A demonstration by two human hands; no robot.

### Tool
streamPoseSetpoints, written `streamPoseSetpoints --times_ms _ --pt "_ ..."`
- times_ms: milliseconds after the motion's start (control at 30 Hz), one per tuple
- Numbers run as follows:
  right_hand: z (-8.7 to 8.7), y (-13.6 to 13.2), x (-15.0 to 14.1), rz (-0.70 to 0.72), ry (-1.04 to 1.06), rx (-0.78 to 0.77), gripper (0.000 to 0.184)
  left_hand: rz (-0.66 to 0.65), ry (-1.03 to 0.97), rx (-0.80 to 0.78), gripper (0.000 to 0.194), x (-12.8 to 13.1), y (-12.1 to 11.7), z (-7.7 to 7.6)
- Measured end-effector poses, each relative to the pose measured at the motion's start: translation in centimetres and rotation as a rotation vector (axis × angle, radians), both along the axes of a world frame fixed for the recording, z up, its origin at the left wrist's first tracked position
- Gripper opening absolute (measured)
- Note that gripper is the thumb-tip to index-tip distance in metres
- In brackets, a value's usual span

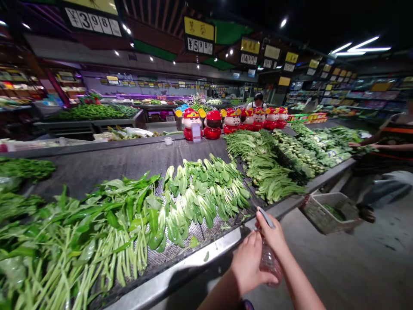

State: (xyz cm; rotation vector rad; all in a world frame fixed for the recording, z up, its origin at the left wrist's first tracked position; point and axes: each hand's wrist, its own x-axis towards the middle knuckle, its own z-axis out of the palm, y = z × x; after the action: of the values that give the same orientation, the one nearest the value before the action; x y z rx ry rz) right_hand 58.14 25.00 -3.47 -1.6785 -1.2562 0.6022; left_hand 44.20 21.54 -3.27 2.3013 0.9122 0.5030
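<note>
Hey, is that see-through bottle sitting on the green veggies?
No, the left hand and right hand hold the clear plastic bottle up beside the stall's metal edge.

Yellow price signs [199,35] are hanging from the dark ceiling [309,19], white lights [361,46] are shining overhead, and shelves [374,97] are lining the right side above a grey floor [342,258].

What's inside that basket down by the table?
Some green leaves lie in the bottom of the plastic crate. Its near wall hides anything lying low against it, so I can't see that part.
</note>
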Motion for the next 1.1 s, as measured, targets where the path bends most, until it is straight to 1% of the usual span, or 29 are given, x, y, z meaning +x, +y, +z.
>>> streamPoseSetpoints --times_ms 133,233,333,433,533,700,867,1100 --pt "-0.3 -0.6 -0.2 -0.019 0.047 -0.016 0.042 -0.009 -0.013 0.004 0.105 -0.5 -0.5 0.1" --pt "0.1 -0.4 -0.6 -0.04 0.06 0.018 0.044 -0.002 -0.007 0.012 0.106 -0.8 -0.5 0.4" --pt "1.2 0.2 -1.0 -0.03 0.049 0.06 0.047 0.012 -0.013 0.04 0.105 -1.2 0.0 1.1" --pt "2.5 1.2 -1.5 0.006 0.049 0.096 0.048 0.01 -0.023 0.073 0.106 -1.8 0.9 2.3" --pt "3.6 2.2 -2.0 0.011 0.037 0.107 0.048 0.008 -0.007 0.089 0.107 -2.5 1.8 3.4" --pt "4.6 3.5 -3.3 0.023 0.051 0.09 0.045 0.053 -0.018 0.14 0.102 -3.8 2.3 4.3" --pt "5.2 4.0 -5.1 0.066 0.035 0.116 0.043 0.09 -0.031 0.156 0.098 -5.4 2.1 4.9" --pt "5.4 4.0 -7.7 0.061 0.036 0.177 0.047 0.101 -0.016 0.149 0.104 -7.7 1.8 5.4"
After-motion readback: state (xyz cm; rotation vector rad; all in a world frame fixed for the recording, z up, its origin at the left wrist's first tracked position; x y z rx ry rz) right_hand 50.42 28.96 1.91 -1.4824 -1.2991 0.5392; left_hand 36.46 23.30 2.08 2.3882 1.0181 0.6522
